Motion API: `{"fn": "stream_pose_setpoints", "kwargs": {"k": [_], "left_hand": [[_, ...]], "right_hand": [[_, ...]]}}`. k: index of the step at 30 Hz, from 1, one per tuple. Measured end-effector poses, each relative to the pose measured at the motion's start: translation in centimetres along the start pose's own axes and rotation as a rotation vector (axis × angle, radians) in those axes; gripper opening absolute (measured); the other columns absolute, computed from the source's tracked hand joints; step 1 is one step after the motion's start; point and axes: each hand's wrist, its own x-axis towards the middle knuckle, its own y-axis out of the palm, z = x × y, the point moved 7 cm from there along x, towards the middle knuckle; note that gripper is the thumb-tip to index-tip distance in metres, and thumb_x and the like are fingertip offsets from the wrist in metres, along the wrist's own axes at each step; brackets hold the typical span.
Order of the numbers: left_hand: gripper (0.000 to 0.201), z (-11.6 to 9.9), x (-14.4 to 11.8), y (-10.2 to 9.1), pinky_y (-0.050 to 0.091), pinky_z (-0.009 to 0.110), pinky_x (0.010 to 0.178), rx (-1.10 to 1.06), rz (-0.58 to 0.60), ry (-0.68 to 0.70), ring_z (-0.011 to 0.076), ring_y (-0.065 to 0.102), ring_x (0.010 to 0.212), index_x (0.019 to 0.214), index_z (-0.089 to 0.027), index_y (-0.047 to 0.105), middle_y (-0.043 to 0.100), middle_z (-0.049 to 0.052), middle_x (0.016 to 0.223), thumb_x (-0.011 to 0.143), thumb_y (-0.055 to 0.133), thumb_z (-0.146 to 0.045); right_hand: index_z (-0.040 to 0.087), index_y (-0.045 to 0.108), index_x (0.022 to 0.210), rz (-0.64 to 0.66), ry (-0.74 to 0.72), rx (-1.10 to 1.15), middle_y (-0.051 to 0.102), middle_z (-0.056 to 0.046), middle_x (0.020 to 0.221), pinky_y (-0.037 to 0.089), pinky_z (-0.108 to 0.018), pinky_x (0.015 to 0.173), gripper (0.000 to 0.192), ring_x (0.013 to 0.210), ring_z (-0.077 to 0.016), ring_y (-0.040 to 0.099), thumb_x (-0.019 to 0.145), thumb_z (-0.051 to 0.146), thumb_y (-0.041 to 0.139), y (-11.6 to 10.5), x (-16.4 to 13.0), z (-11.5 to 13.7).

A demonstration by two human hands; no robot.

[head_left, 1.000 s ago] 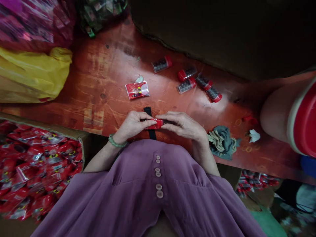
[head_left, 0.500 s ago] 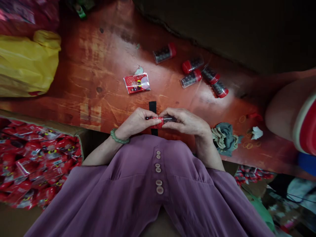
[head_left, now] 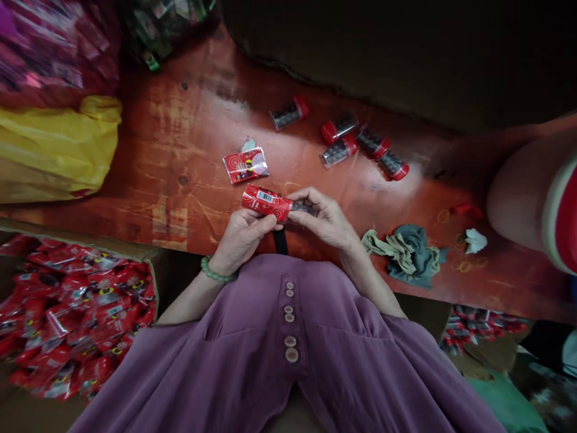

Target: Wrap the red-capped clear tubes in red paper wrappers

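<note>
My left hand (head_left: pixel 247 236) is closed on a red printed sleeve (head_left: pixel 265 201) with a barcode label, its thumb along the lower edge. Between the fingers of my right hand (head_left: pixel 325 218) is a clear tube of dark beads (head_left: pixel 303 207), whose left end sits in or against the sleeve's right opening. How deep it goes is hidden. Beyond my hands lies a flat stack of red sleeves (head_left: pixel 246 165). Several clear tubes with red caps, filled with dark beads, lie at the back, among them a single tube (head_left: pixel 289 113) apart from the others.
A black strip (head_left: pixel 280 242) hangs at the table edge. Crumpled cloth (head_left: pixel 412 255), a white scrap (head_left: pixel 475 240) and a large tub (head_left: pixel 518 198) are on the right. Yellow bag (head_left: pixel 58 153) at left; below it, a box of red wrapped packs (head_left: pixel 85 307).
The red sleeve has turned in my left hand, so its barcode side now shows, tilted up to the left. Both hands have shifted slightly, and the camera view has moved.
</note>
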Motion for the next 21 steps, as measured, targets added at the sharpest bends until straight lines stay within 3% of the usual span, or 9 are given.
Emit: {"fn": "stream_pose_setpoints", "kwargs": {"k": [3, 5, 7, 10, 12, 16, 21], "left_hand": [[0.035, -0.2, 0.1, -0.1, 0.057, 0.024, 0.067, -0.012, -0.163, 0.044, 0.0117, 0.066, 0.064, 0.072, -0.015, 0.074, 0.073, 0.003, 0.070, 0.064, 0.088, -0.046], [0.035, -0.6, 0.3, -0.2, 0.054, 0.022, 0.064, -0.037, -0.211, 0.085, 0.0098, 0.063, 0.060, 0.070, -0.015, 0.074, 0.070, 0.001, 0.065, 0.064, 0.089, -0.046], [0.034, -0.9, 0.5, -0.3, 0.053, 0.022, 0.063, -0.057, -0.223, 0.122, 0.0090, 0.061, 0.058, 0.070, -0.015, 0.073, 0.069, 0.000, 0.065, 0.064, 0.089, -0.045], [0.032, -0.6, 0.7, -0.5, 0.052, 0.023, 0.065, -0.025, -0.201, 0.141, 0.0097, 0.061, 0.060, 0.074, -0.016, 0.075, 0.070, 0.000, 0.068, 0.068, 0.087, -0.045], [0.030, -0.4, 0.8, -0.5, 0.054, 0.025, 0.069, 0.035, -0.179, 0.158, 0.0112, 0.063, 0.064, 0.078, -0.016, 0.076, 0.072, 0.002, 0.072, 0.072, 0.084, -0.044], [0.023, -1.2, 0.9, -0.5, 0.055, 0.026, 0.075, 0.160, -0.159, 0.263, 0.0122, 0.066, 0.072, 0.085, -0.019, 0.079, 0.076, 0.002, 0.080, 0.077, 0.081, -0.041], [0.027, -2.5, 0.9, -0.7, 0.053, 0.024, 0.063, 0.342, -0.217, 0.334, 0.0115, 0.062, 0.061, 0.076, -0.017, 0.079, 0.074, 0.002, 0.071, 0.073, 0.082, -0.044]], "right_hand": [[0.021, 0.064, 0.105, -0.074, -0.101, -0.081, 0.068, -0.002, 0.101, 0.053, -0.030, 0.087, 0.024, 0.092, -0.0147, 0.063, 0.088, 0.037, 0.069, 0.6, 0.3, 0.6], [0.021, 0.064, 0.111, -0.083, -0.135, -0.131, 0.067, -0.004, 0.111, 0.053, -0.030, 0.087, 0.026, 0.096, -0.0156, 0.063, 0.090, 0.036, 0.066, 0.7, 0.2, 1.0], [0.022, 0.059, 0.124, -0.006, -0.099, -0.126, 0.065, -0.005, 0.117, 0.055, -0.028, 0.079, 0.035, 0.087, -0.0139, 0.064, 0.093, 0.037, 0.062, 1.1, -0.2, 0.9], [0.024, 0.045, 0.142, 0.101, -0.023, -0.101, 0.066, -0.002, 0.099, 0.055, -0.026, 0.063, 0.047, 0.065, -0.0100, 0.059, 0.098, 0.037, 0.054, 1.2, -1.1, 0.4], [0.024, 0.044, 0.144, 0.081, -0.038, -0.144, 0.066, -0.002, 0.095, 0.056, -0.027, 0.064, 0.047, 0.064, -0.0107, 0.059, 0.100, 0.036, 0.051, 0.9, -1.4, 0.4], [0.024, 0.048, 0.142, -0.002, -0.110, -0.221, 0.063, -0.009, 0.124, 0.057, -0.028, 0.070, 0.046, 0.078, -0.0130, 0.063, 0.098, 0.037, 0.054, 0.5, -1.2, 0.6], [0.026, 0.045, 0.144, 0.061, -0.112, -0.034, 0.067, -0.002, 0.106, 0.050, -0.020, 0.053, 0.048, 0.057, -0.0057, 0.054, 0.099, 0.042, 0.054, 1.0, -0.6, 0.0]]}}
